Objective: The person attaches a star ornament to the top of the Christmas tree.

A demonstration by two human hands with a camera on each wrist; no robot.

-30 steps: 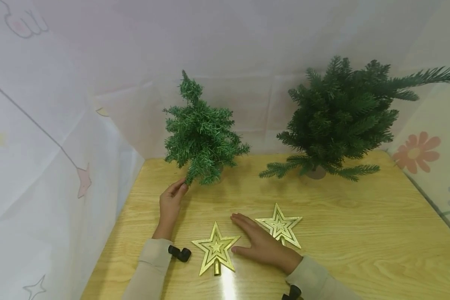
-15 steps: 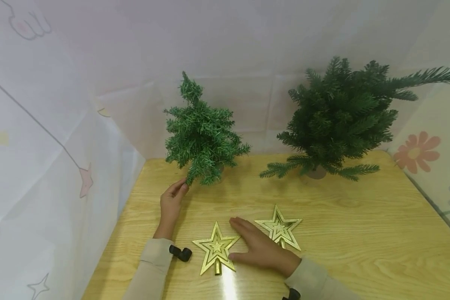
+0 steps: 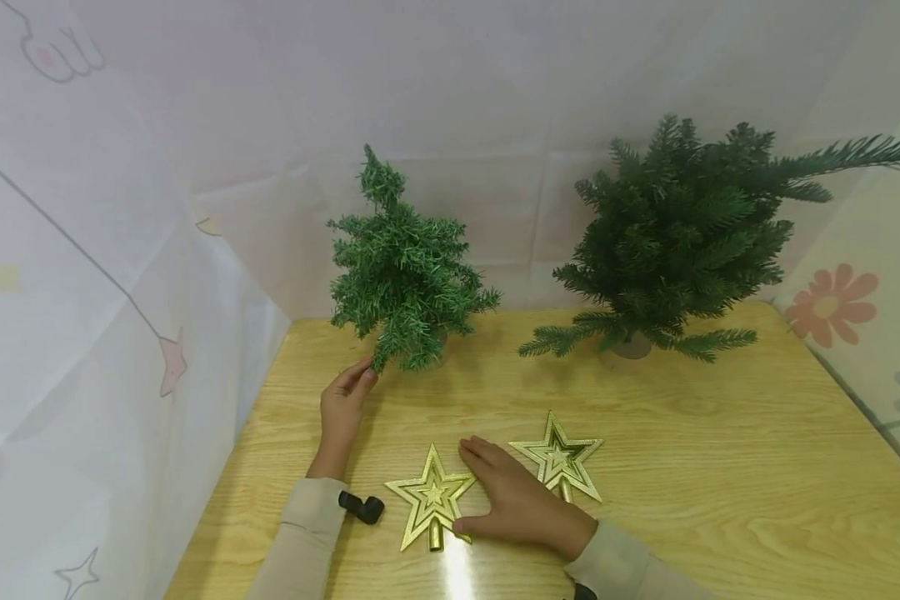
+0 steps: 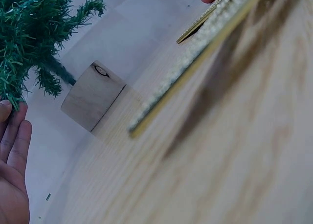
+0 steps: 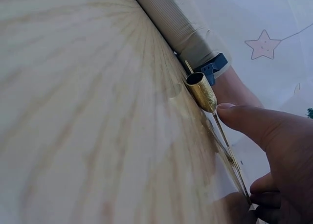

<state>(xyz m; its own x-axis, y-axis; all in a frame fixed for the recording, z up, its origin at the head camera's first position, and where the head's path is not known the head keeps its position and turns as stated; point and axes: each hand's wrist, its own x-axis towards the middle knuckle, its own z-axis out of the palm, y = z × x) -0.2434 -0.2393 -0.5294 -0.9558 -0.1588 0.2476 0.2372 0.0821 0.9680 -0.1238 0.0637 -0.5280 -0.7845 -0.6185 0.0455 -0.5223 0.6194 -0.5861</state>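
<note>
A small green artificial Christmas tree stands at the back left of the table. My left hand pinches the tip of its lowest front branch; the tree's round wooden base shows in the left wrist view. A gold star tree topper lies flat between my hands, its socket toward the front. Alongside its right edge is my right hand, thumb at the lower right point and fingers reaching by the upper right one. Just beyond that hand lies a second gold star topper, partly covered at its left.
A fuller, darker Christmas tree stands at the back right, one long branch sticking out to the right. The wooden table meets printed cloth walls at the back and sides.
My right hand has shifted slightly toward the front and left, its thumb now overlapping the near star's lower right point. The left hand and both trees have stayed put.
</note>
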